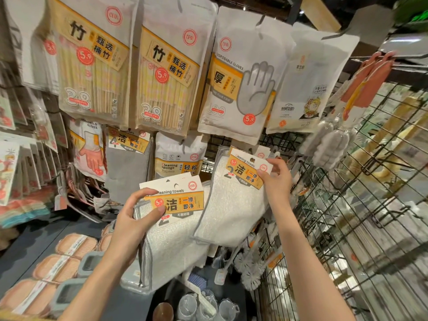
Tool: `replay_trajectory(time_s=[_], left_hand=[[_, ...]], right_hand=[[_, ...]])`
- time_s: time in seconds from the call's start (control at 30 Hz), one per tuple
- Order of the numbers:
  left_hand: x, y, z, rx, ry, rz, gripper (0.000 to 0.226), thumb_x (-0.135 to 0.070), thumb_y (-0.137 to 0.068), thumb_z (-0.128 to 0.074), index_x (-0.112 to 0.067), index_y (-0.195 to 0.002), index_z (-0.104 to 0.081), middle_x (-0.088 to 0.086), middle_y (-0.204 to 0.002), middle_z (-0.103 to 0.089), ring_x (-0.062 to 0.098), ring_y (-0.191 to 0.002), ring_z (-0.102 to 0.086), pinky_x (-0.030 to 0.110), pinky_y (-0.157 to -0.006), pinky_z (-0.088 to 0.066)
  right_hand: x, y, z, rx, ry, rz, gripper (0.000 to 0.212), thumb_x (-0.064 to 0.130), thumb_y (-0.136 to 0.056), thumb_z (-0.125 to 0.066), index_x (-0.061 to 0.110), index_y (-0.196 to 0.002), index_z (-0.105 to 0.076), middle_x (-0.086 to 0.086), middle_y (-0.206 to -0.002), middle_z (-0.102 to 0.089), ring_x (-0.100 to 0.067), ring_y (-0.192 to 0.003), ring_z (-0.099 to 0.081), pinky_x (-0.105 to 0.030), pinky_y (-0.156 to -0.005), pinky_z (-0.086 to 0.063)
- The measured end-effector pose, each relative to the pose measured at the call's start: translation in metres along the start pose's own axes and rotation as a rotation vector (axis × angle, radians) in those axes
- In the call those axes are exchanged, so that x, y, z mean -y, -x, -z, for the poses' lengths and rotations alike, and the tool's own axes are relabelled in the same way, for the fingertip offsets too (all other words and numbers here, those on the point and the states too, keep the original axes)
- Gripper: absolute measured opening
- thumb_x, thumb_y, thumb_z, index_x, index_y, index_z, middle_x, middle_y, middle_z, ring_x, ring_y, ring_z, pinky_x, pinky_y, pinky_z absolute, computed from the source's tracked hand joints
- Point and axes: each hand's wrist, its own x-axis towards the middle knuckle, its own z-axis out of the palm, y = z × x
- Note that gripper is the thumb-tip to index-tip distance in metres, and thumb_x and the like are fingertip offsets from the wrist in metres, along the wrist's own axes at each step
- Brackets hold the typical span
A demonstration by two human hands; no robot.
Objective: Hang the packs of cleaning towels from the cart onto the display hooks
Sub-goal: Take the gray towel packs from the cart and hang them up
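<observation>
Between my two sets of fingers, I am seeing two packs of cleaning towels held up before a crowded shop display. The left hand is gripping the near towel pack, its fingers curling over the top of the orange label card and the thumb pressing the card's face. The right hand is pinching the far towel pack by the right end of its card, fingers clamped on it, with the white cloth hanging down to the left of them. Above both sets of fingers, bamboo chopstick packs and a disposable gloves pack are hanging in a row. Just left of the right fingers, a cleaning sponge pack is hanging behind the towels. Below the left fingers, a dark surface is carrying wrapped tan sponges and grey trays. To the right of the right fingers, a black wire grid is running off into the blurred shop.
</observation>
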Motion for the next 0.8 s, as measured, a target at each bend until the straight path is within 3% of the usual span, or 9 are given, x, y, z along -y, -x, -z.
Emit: replay_trajectory(time_s=[0.07,0.13,0.27,0.4,0.5,0.6,0.67,0.73,0.8], left_hand=[[0.000,-0.002,0.002,0.000,0.014,-0.003,0.037,-0.029,-0.062,-0.080,-0.035,-0.096,-0.066,-0.001,-0.108,-0.073,0.015,-0.095,-0.071,0.021,-0.071,-0.053],[-0.001,-0.002,0.004,-0.003,0.013,-0.006,0.038,-0.029,-0.061,-0.080,-0.035,-0.096,-0.066,-0.004,-0.106,-0.073,0.015,-0.094,-0.072,0.020,-0.069,-0.054],[-0.003,-0.001,0.009,-0.019,0.033,-0.001,0.040,-0.030,-0.060,-0.080,-0.035,-0.097,-0.067,-0.001,-0.106,-0.074,0.020,-0.096,-0.071,0.036,-0.082,-0.051],[-0.004,0.000,0.013,-0.032,0.080,-0.004,0.034,-0.017,-0.064,-0.077,-0.033,-0.093,-0.068,0.006,-0.109,-0.072,0.022,-0.090,-0.072,0.027,-0.070,-0.058],[-0.003,-0.001,0.013,-0.029,0.110,0.008,0.034,-0.012,-0.066,-0.074,-0.032,-0.093,-0.069,0.009,-0.103,-0.074,0.020,-0.082,-0.073,0.024,-0.065,-0.058],[-0.002,-0.001,0.013,-0.009,0.074,0.019,0.039,-0.003,-0.074,-0.075,-0.034,-0.097,-0.068,0.010,-0.106,-0.073,0.024,-0.087,-0.072,0.041,-0.083,-0.057],[0.000,-0.002,0.014,0.003,0.036,0.026,0.042,-0.010,-0.070,-0.078,-0.035,-0.102,-0.067,0.008,-0.109,-0.072,0.030,-0.098,-0.069,0.054,-0.098,-0.047],[0.000,-0.003,0.013,0.020,0.025,0.029,0.047,-0.023,-0.063,-0.078,-0.035,-0.107,-0.067,0.006,-0.114,-0.071,0.031,-0.106,-0.067,0.056,-0.102,-0.043],[0.001,-0.003,0.010,0.044,0.021,0.021,0.051,-0.020,-0.062,-0.083,-0.036,-0.108,-0.067,0.004,-0.116,-0.070,0.030,-0.108,-0.066,0.050,-0.100,-0.046]], right_hand=[[-0.006,-0.005,-0.005,-0.029,0.015,-0.016,0.031,-0.001,-0.079,-0.069,0.017,-0.102,-0.060,0.005,-0.106,-0.058,-0.001,-0.085,-0.054,-0.008,-0.067,-0.046],[-0.009,-0.009,-0.010,-0.051,0.027,-0.018,0.031,-0.001,-0.079,-0.070,0.016,-0.103,-0.060,0.003,-0.109,-0.051,0.003,-0.084,-0.051,0.001,-0.062,-0.040],[-0.010,-0.021,-0.020,-0.070,0.047,0.012,0.031,-0.003,-0.079,-0.069,0.014,-0.103,-0.059,0.001,-0.106,-0.044,0.004,-0.081,-0.048,0.005,-0.063,-0.035],[-0.012,-0.037,-0.026,-0.055,0.164,0.027,0.027,0.003,-0.079,-0.071,0.008,-0.103,-0.059,0.000,-0.108,-0.045,-0.009,-0.090,-0.049,-0.009,-0.076,-0.034],[-0.015,-0.046,-0.028,-0.048,0.220,0.034,0.025,0.006,-0.080,-0.072,0.008,-0.101,-0.059,0.000,-0.107,-0.045,-0.011,-0.089,-0.047,-0.017,-0.076,-0.034],[-0.015,-0.047,-0.028,-0.071,0.214,0.047,0.023,0.007,-0.080,-0.072,0.009,-0.099,-0.061,-0.001,-0.105,-0.044,-0.010,-0.080,-0.045,-0.026,-0.076,-0.040],[-0.015,-0.046,-0.024,-0.080,0.202,0.041,0.024,0.007,-0.081,-0.070,0.012,-0.103,-0.064,-0.003,-0.111,-0.045,-0.010,-0.088,-0.048,-0.027,-0.084,-0.044],[-0.013,-0.040,-0.019,-0.077,0.202,0.054,0.028,0.006,-0.082,-0.069,0.013,-0.109,-0.064,-0.001,-0.116,-0.044,-0.010,-0.099,-0.048,-0.023,-0.091,-0.041],[-0.009,-0.030,-0.015,-0.084,0.200,0.076,0.029,0.005,-0.083,-0.066,0.014,-0.110,-0.063,-0.002,-0.120,-0.043,-0.010,-0.105,-0.047,-0.020,-0.092,-0.037]])
